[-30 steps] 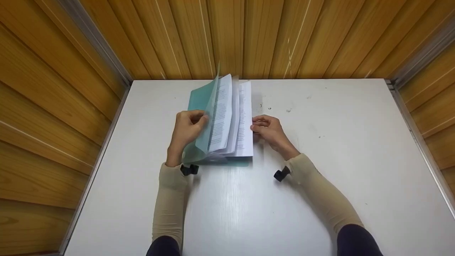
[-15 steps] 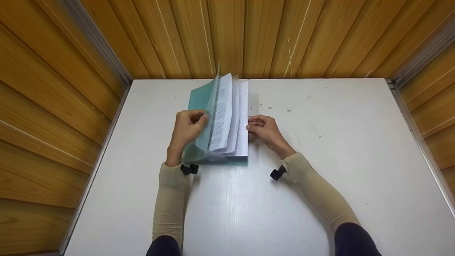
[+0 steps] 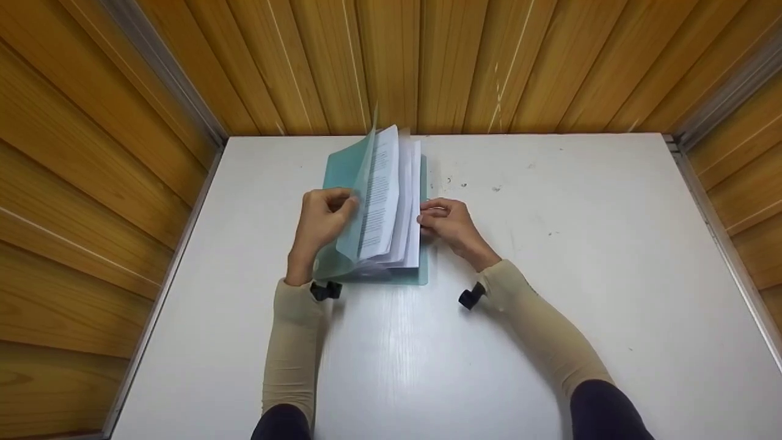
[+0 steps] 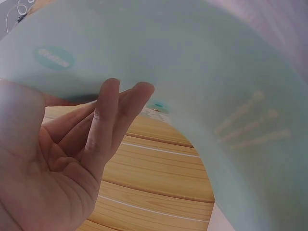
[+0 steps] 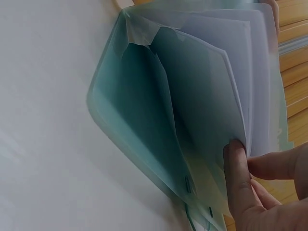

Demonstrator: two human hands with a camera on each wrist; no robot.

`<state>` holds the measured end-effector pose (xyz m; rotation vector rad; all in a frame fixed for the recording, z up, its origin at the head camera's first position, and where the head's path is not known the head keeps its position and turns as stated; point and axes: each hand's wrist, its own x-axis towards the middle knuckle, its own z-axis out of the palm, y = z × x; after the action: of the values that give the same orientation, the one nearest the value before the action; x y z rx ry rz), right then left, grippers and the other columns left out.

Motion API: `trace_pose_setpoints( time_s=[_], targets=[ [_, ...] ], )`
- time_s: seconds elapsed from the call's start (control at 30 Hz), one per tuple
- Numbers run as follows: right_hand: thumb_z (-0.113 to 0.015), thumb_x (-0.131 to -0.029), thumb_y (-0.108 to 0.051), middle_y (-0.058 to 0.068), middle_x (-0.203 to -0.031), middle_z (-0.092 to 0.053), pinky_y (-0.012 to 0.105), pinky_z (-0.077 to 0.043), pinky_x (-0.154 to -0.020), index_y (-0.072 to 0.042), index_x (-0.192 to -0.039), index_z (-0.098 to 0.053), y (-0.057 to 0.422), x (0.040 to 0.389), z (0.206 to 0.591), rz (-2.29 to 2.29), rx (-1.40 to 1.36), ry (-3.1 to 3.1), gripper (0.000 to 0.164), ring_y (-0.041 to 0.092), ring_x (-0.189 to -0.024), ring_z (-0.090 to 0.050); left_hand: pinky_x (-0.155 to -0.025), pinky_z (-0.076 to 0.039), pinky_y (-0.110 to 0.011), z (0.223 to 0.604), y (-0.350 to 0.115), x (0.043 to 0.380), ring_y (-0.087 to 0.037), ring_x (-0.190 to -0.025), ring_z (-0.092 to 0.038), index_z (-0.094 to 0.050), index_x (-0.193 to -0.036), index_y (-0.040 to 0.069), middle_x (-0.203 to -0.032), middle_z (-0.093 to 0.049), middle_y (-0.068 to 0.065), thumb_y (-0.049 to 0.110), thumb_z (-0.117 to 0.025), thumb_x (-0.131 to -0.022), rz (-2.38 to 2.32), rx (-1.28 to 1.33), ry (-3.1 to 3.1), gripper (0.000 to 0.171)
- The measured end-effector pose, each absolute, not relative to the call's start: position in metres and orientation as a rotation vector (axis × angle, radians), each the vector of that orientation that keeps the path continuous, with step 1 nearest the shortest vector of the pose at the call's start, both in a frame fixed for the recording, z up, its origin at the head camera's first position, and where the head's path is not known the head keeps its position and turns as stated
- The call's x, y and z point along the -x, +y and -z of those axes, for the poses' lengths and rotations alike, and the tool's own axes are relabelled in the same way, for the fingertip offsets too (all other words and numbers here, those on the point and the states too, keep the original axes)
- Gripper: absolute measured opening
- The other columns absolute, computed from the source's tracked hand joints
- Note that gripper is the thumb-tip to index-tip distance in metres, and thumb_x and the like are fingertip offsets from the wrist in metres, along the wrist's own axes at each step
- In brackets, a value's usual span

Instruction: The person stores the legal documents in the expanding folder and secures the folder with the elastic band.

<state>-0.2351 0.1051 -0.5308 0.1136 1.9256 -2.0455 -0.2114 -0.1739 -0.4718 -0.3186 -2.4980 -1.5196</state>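
Observation:
A translucent teal document folder stands part-opened at the back of the table, with several printed white sheets inside. My left hand pinches its raised cover flap between thumb and fingers; in the left wrist view the flap hides the thumb tip. On the other side, my right hand pinches the outer edge of white paper between thumb and fingers. That paper stands tilted inside the folder, in front of the teal back cover. Other sheets fan out behind it in the right wrist view.
The white table carries a few dark marks right of the folder. Wood-patterned panels wall it in at the back and sides. A dark elastic cord hangs at the folder's edge.
My right hand has moved left with the paper, whose edge has gone from past the folder's right side to inside it, uncovering the teal back cover. The left hand has kept still.

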Motion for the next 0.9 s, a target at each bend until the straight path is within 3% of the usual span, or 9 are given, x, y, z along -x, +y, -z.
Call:
trace_pose_setpoints(
  time_s=[0.27,0.6,0.9],
  targets=[
    [-0.073,-0.093,0.008,0.006,-0.095,-0.079,0.039,-0.062,-0.088,0.011,-0.125,-0.066,0.1,0.237,0.536,2.051,-0.12,1.916,0.032,0.014,-0.085,-0.077,-0.07,-0.057,-0.025,0.471,-0.173,0.211,-0.024,-0.077,-0.076,-0.082,-0.109,-0.004,-0.098,-0.081,-0.017,0.006,-0.069,-0.097,1.533,0.318,-2.493,0.02],
    [-0.072,-0.093,0.01,0.006,-0.093,-0.079,0.038,-0.063,-0.085,0.012,-0.123,-0.066,0.092,0.237,0.541,2.077,-0.118,1.892,0.03,0.014,-0.084,-0.078,-0.077,-0.063,-0.042,0.469,-0.172,0.21,-0.028,-0.084,-0.08,-0.08,-0.112,-0.007,-0.102,-0.081,-0.02,0.006,-0.069,-0.097,1.54,0.312,-2.485,0.023],
    [-0.074,-0.094,0.007,0.011,-0.1,-0.081,0.031,-0.064,-0.078,0.011,-0.123,-0.067,0.084,0.237,0.543,2.053,-0.131,1.948,0.03,0.013,-0.084,-0.078,-0.076,-0.061,-0.036,0.47,-0.172,0.21,-0.026,-0.082,-0.078,-0.081,-0.112,-0.006,-0.102,-0.081,-0.018,0.006,-0.069,-0.097,1.525,0.306,-2.496,0.022]
  ],
)
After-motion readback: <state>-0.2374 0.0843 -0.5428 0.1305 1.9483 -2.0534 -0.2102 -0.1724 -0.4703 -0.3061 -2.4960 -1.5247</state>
